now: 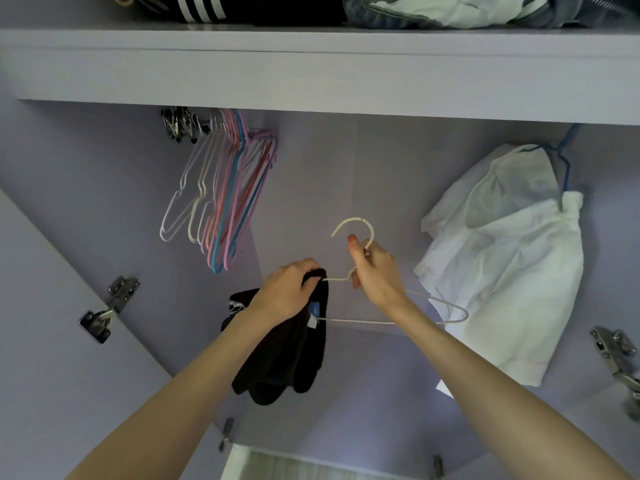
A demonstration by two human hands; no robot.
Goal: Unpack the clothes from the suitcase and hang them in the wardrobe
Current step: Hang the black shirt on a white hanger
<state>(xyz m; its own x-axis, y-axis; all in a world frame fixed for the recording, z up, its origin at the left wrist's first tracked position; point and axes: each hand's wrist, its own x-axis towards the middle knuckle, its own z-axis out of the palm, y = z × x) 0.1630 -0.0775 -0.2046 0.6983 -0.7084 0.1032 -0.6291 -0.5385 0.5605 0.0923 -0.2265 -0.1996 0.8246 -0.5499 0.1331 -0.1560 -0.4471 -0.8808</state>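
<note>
A cream wire hanger (360,226) is held up inside the lilac wardrobe, in the middle of the view. My right hand (375,271) grips its neck just below the hook. A black garment (287,355) hangs over the hanger's left shoulder and droops down. My left hand (287,289) grips the top of that garment where it sits on the wire. The hanger's right shoulder and bottom bar are bare. The suitcase is out of view.
A white shirt (502,265) hangs on a blue hanger (564,157) at the right. Several empty pastel hangers (221,192) and metal clips (180,124) hang at the upper left. The shelf (311,67) above holds folded clothes. Door hinges (110,310) sit at both sides.
</note>
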